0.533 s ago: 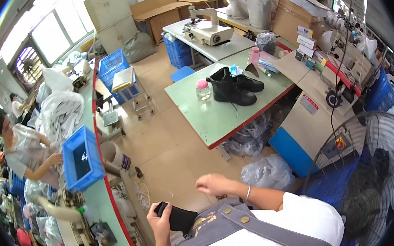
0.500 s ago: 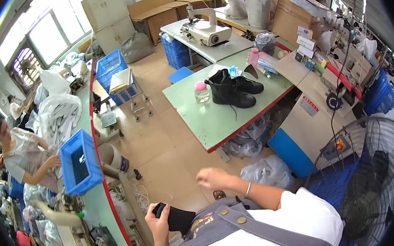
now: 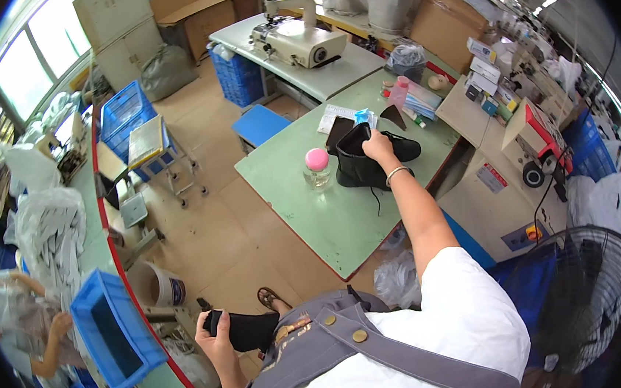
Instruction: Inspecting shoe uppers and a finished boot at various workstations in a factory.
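On the green table [image 3: 287, 181] a black lace-up ankle boot [image 3: 358, 169] stands upright, its lace hanging loose. My right hand [image 3: 376, 148], arm stretched out, is closed on the boot's upper edge; the fingertips are partly hidden. A second black boot [image 3: 405, 147] lies behind it, mostly covered by the first boot and my hand. Low in front of my apron, my left hand [image 3: 218, 341] grips a soft black piece [image 3: 255, 332], whose kind I cannot make out. The thumb presses on its near end.
A pink-lidded jar [image 3: 317, 170] stands left of the boots. Beyond them are a pink bottle [image 3: 398, 94] and small items. A blue stool [image 3: 260, 127] is behind the table, a fan [image 3: 600, 294] at right. Across the aisle, a person stands by a blue crate [image 3: 120, 336].
My right hand has reached forward from near my apron to the boot and closed on it. My left hand still holds the black piece. The view has shifted toward the table.
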Tool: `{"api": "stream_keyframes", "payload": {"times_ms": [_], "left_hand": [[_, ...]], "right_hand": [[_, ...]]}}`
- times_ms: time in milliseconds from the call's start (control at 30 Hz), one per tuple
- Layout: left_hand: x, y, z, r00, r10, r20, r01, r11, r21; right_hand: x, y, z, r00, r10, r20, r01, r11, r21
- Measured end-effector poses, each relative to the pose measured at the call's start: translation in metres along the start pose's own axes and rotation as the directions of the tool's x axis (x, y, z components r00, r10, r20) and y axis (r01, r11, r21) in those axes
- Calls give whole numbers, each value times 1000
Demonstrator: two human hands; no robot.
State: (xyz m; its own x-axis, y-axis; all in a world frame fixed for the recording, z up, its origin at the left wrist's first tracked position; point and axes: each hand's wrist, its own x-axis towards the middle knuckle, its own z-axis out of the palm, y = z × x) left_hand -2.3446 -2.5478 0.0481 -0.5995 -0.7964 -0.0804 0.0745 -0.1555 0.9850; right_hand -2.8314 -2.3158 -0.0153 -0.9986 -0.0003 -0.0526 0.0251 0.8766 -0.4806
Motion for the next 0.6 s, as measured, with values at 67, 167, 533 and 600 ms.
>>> {"api": "stream_keyframes", "payload": {"times_ms": [67,167,533,600], "left_hand": [[41,8,-7,998,10,59,-8,1000,-21],[101,18,-23,992,88,89,-91,996,22],[234,30,-6,987,-12,162,27,996,-86],[239,35,6,981,-13,192,36,992,-119]], "right_hand": [[-1,18,-7,1000,26,3,-26,986,167],[-16,62,-33,988,29,-154,19,952,304],[-173,-44,-165,973,128,-191,171,155,973],[-170,-59,-154,984,82,-157,157,-1,988]]}}
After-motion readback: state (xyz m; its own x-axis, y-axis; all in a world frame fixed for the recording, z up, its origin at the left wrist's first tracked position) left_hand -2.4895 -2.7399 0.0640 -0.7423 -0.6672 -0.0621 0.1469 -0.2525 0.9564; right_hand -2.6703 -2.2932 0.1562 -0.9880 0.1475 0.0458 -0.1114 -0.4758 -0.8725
